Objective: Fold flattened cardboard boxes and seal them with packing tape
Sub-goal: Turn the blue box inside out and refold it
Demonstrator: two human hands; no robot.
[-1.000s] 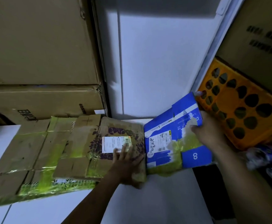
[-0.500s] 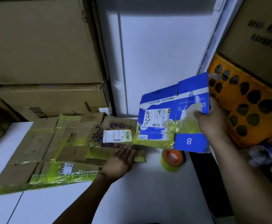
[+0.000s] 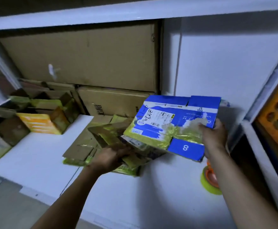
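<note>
My right hand [image 3: 213, 135] grips the right edge of a flattened blue box [image 3: 176, 123] with a white label, yellow-green tape and an "8", holding it above the white surface [image 3: 40, 156]. My left hand [image 3: 111, 157] grips the near edge of a flattened brown box [image 3: 105, 134] with yellow-green tape and tilts it up off the stack of flat cardboard [image 3: 78, 151]. A roll of yellow-green packing tape [image 3: 209, 177] with an orange core lies on the surface, partly hidden behind my right forearm.
Large brown cartons [image 3: 85, 55] fill the shelf at the back. Several folded, taped boxes [image 3: 39, 123] stand at the left. An orange crate [image 3: 277, 116] with round holes sits at the far right beyond a white shelf post [image 3: 267, 83].
The view has swung left and up. My left hand went from resting flat on the brown flat box to gripping and lifting its edge. The blue box stays raised in my right hand.
</note>
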